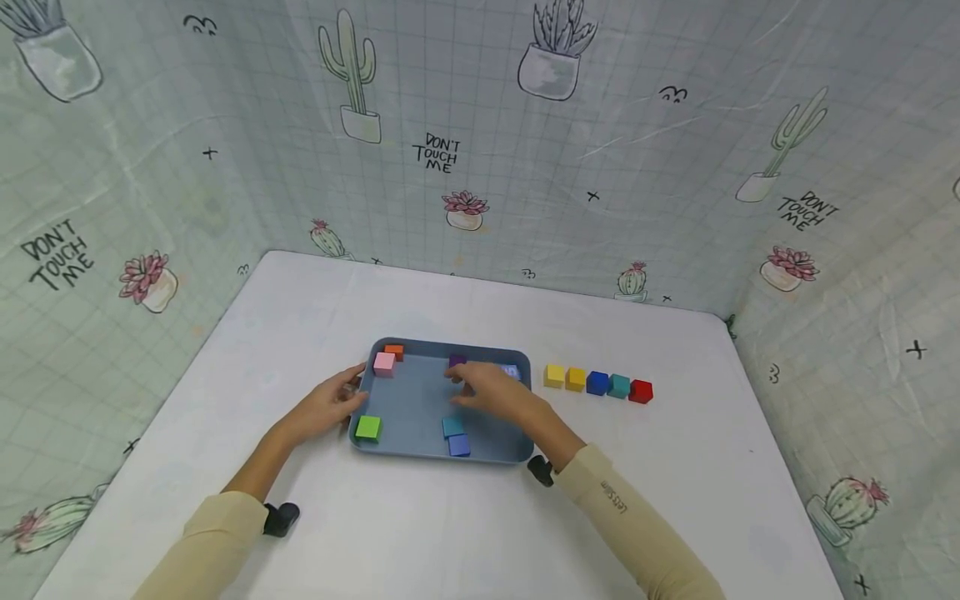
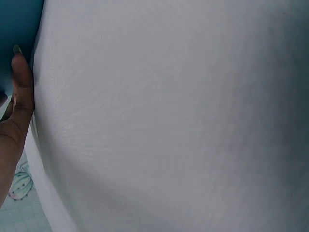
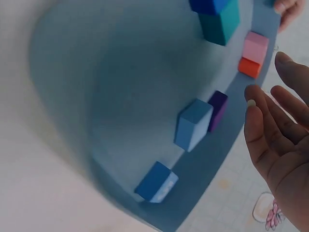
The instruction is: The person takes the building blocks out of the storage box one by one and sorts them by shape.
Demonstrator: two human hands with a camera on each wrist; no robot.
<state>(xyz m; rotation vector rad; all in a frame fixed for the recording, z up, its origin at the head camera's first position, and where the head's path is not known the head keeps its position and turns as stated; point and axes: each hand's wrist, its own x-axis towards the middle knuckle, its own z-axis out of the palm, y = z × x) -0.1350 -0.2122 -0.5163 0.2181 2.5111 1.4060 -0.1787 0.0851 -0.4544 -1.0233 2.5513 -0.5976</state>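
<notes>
A shallow blue-grey tray (image 1: 420,400) lies on the table with small coloured blocks in it. My left hand (image 1: 330,402) holds the tray's left rim; in the left wrist view its thumb (image 2: 21,72) lies over the edge. Above the tray hovers my right hand (image 1: 495,392), loosely bent and holding nothing. Closest to it are a purple block (image 1: 457,361) and, in the right wrist view, a light blue block (image 3: 194,124) touching the purple one. The right hand hides that light blue block from the head view.
Inside the tray are orange (image 1: 394,351) and pink (image 1: 384,364) blocks, a green block (image 1: 368,429), teal (image 1: 452,427) and blue (image 1: 459,445) blocks, and a patterned blue block (image 1: 512,372). Right of it, a row runs from a yellow block (image 1: 553,376) to a red block (image 1: 641,392).
</notes>
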